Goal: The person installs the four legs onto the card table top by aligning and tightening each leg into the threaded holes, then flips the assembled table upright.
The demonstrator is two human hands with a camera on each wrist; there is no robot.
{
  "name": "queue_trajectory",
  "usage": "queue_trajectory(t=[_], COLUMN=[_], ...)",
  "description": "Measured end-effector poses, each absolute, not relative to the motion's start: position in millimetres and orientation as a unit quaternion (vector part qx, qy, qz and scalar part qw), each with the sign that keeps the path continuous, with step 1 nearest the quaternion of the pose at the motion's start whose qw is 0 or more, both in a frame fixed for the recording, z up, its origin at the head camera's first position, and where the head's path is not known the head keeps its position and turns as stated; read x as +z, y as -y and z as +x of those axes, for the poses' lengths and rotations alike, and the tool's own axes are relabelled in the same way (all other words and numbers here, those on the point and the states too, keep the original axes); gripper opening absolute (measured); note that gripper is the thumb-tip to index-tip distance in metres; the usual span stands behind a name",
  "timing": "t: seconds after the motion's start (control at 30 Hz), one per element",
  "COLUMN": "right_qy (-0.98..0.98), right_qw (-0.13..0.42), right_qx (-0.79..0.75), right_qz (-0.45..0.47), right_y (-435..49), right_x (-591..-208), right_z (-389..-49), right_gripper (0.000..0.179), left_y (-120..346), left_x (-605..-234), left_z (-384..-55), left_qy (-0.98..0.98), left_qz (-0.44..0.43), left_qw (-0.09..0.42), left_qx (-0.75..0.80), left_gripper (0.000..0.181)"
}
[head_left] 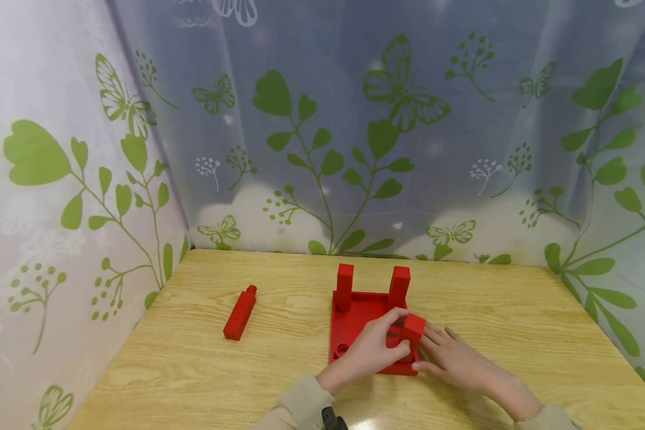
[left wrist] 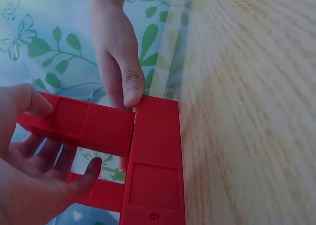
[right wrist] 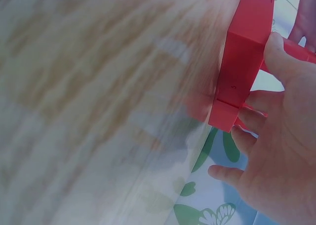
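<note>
A red square base (head_left: pixel 361 313) with a raised rim lies on the table, two red legs (head_left: pixel 345 283) (head_left: pixel 400 283) upright at its far corners. At the near right corner stands another red leg (head_left: pixel 414 325), which my left hand (head_left: pixel 373 346) grips between thumb and fingers. My right hand (head_left: pixel 459 361) rests against that corner of the base, its thumb on the near side and its fairly straight fingers along the right side. In the left wrist view, the gripped leg (left wrist: pixel 106 128) meets the base (left wrist: pixel 155 141); the joint itself is hidden.
A loose red leg (head_left: pixel 240 313) with a threaded-looking end lies on the wooden table (head_left: pixel 177 352) to the left. A round socket (head_left: pixel 341 350) shows at the base's near left corner. Patterned curtains (head_left: pixel 322 119) stand behind and beside the table.
</note>
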State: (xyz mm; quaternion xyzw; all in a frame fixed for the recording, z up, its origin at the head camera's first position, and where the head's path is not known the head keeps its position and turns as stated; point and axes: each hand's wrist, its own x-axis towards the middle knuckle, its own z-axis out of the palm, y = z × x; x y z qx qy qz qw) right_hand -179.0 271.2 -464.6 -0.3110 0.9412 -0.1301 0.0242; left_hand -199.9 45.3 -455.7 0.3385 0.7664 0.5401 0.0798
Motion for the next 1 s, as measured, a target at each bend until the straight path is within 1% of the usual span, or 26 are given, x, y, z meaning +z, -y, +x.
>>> queue_trajectory(t=[0.13, 0.23, 0.33, 0.5, 0.57, 0.63, 0.77, 1.0], right_qy=[-0.939, -0.938, -0.938, -0.938, -0.938, -0.938, -0.938, -0.939], right_qw=[0.013, 0.009, 0.007, 0.010, 0.011, 0.012, 0.016, 0.024], right_qx=[-0.125, -0.124, -0.128, -0.141, -0.143, -0.146, -0.147, -0.142], right_qz=[-0.320, -0.323, -0.323, -0.317, -0.316, -0.315, -0.314, -0.312], right_y=[-271.7, -271.9, -272.3, -272.4, -272.5, -272.8, -272.8, -272.3], right_x=[-465.8, -466.2, -465.7, -465.5, -465.5, -465.2, -465.1, -464.1], right_z=[-178.6, -178.2, -177.3, -177.7, -178.1, -178.0, -178.4, -178.5], right_gripper=[0.071, 0.071, 0.070, 0.067, 0.066, 0.065, 0.068, 0.072], left_y=[-46.2, -47.2, -48.0, -50.3, -51.6, -52.7, -54.3, -54.1], left_x=[-457.7, -457.1, -455.6, -452.5, -451.4, -450.6, -451.1, -453.8], left_z=[-202.1, -200.6, -197.2, -191.6, -189.7, -188.2, -186.6, -187.5], left_qy=[-0.753, -0.756, -0.776, -0.794, -0.795, -0.797, -0.802, -0.790], left_qz=[0.356, 0.352, 0.338, 0.302, 0.292, 0.284, 0.282, 0.289], left_qw=[0.106, 0.099, 0.059, -0.040, -0.067, -0.082, -0.085, -0.062], left_qx=[0.543, 0.542, 0.530, 0.525, 0.528, 0.526, 0.520, 0.538], left_gripper=[0.046, 0.051, 0.054, 0.059, 0.059, 0.058, 0.054, 0.049])
